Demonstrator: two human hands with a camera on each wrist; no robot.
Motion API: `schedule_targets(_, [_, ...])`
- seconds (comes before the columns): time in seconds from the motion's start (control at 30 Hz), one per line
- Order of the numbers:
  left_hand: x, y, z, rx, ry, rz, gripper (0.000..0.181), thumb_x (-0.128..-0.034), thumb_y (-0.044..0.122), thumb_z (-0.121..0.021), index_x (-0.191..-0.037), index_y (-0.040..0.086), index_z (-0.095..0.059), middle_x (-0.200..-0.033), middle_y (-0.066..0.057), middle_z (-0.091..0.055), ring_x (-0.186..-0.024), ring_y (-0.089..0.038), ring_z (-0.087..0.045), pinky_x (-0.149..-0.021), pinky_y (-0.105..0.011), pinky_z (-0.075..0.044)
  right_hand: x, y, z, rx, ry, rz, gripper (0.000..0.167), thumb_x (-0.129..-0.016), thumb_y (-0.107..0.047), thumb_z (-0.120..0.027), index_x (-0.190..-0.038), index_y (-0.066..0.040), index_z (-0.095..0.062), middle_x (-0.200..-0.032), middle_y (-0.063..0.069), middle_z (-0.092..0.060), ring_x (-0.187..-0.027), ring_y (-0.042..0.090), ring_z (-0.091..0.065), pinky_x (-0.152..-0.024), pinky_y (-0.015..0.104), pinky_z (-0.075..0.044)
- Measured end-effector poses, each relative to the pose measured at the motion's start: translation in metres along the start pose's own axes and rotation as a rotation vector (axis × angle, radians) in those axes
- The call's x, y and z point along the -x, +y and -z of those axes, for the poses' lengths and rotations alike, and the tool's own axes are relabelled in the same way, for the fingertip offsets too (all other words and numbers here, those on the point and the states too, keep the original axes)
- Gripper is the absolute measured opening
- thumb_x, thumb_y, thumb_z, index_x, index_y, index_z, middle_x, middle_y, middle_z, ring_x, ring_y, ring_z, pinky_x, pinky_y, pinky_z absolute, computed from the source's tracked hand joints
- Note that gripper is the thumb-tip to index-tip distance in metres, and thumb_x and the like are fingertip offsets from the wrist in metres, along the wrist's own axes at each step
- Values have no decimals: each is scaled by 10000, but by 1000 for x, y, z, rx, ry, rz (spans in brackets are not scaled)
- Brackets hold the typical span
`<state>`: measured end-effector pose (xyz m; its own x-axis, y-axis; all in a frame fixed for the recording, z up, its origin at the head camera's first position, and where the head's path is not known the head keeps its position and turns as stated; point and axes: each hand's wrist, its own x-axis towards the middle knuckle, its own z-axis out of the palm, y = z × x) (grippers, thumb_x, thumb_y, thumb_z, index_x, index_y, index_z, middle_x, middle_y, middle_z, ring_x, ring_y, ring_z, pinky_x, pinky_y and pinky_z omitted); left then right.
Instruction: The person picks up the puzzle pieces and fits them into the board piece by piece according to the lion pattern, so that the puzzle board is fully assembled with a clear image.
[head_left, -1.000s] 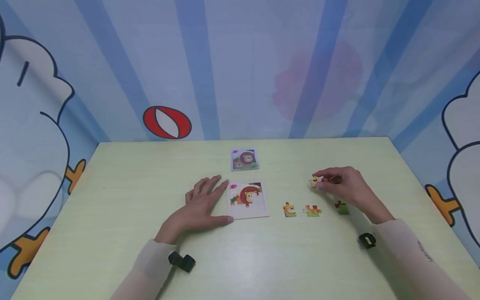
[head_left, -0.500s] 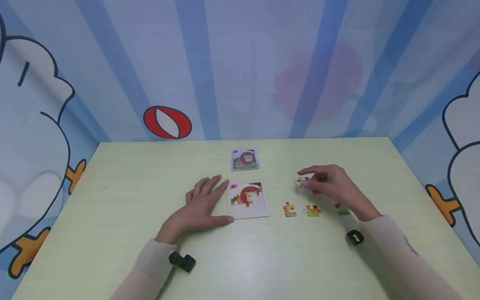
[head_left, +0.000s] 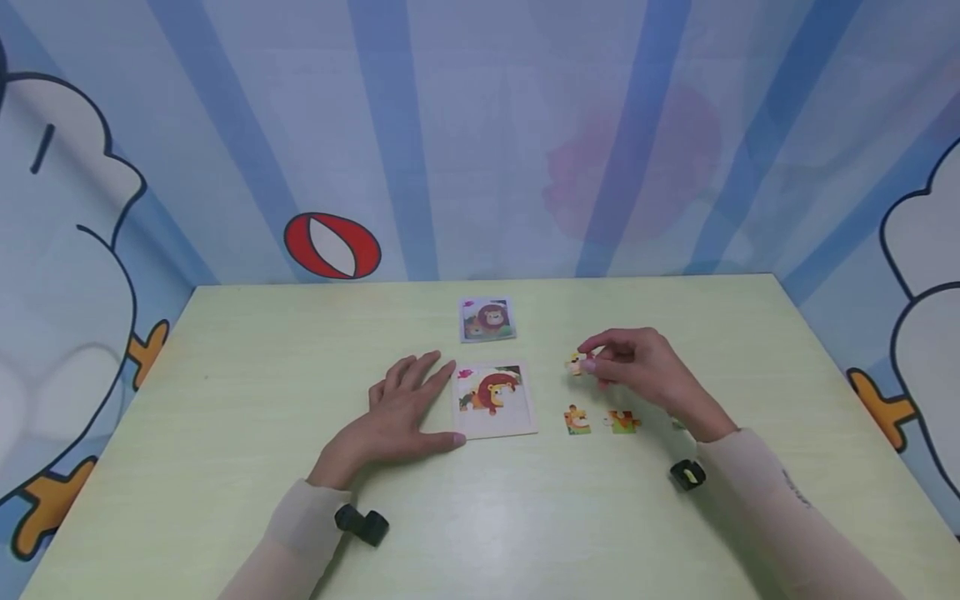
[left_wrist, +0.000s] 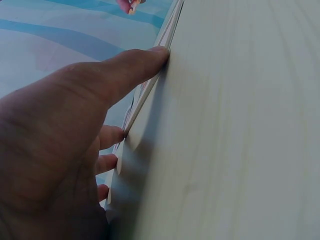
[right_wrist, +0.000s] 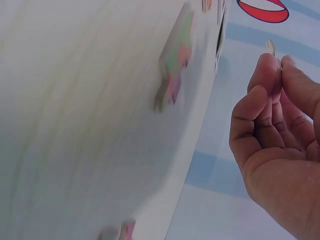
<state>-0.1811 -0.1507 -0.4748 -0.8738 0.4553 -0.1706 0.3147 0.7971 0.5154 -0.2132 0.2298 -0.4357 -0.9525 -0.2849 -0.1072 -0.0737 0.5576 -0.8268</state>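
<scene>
A jigsaw board [head_left: 497,423] with a partly filled lion picture lies in the middle of the table. My left hand [head_left: 397,421] rests at its left edge, fingers spread, with the thumb touching the lower left corner; the left wrist view shows the thumb [left_wrist: 135,67] against the board's edge. To the right of the board my right hand [head_left: 637,362] pinches a puzzle piece [head_left: 575,363] between thumb and fingertips, above the table. Only a sliver of that piece [right_wrist: 270,47] shows in the right wrist view.
Two loose puzzle pieces, one [head_left: 577,420] nearer the board and another [head_left: 622,422] beside it, lie right of the board. A green piece [head_left: 678,423] is mostly hidden under my right wrist. Behind the board lies a small lion picture card [head_left: 487,319].
My right hand has moved left towards the board, carrying the pinched puzzle piece. The left hand has stayed at the board's edge.
</scene>
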Motion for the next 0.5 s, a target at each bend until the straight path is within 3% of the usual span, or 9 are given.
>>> schedule_targets(0.23, [1, 2, 1, 3, 2, -3, 1037, -892, 570, -777, -1727, 239, -258, -1831, -68, -114, -1665, -430, -65, -1248, -754, -170, -6, -6, -12, 4, -30, -2, 293, -1034, -208, -736, -1315, -130, -755, -987, 147, -812, -837, 285, -747, -763, 323, -549])
schedule_targets(0.5, [2, 3, 2, 7, 5, -7, 1033, -896, 559, -778, -1726, 228, -260, -1831, -75, -113, -1664, -438, -65, -1243, -756, -171, -9, -15, -23, -46, -61, -5, 287, -1043, -217, -724, -1316, -130, -738, -986, 181, -780, -838, 294, -733, -780, 353, -545])
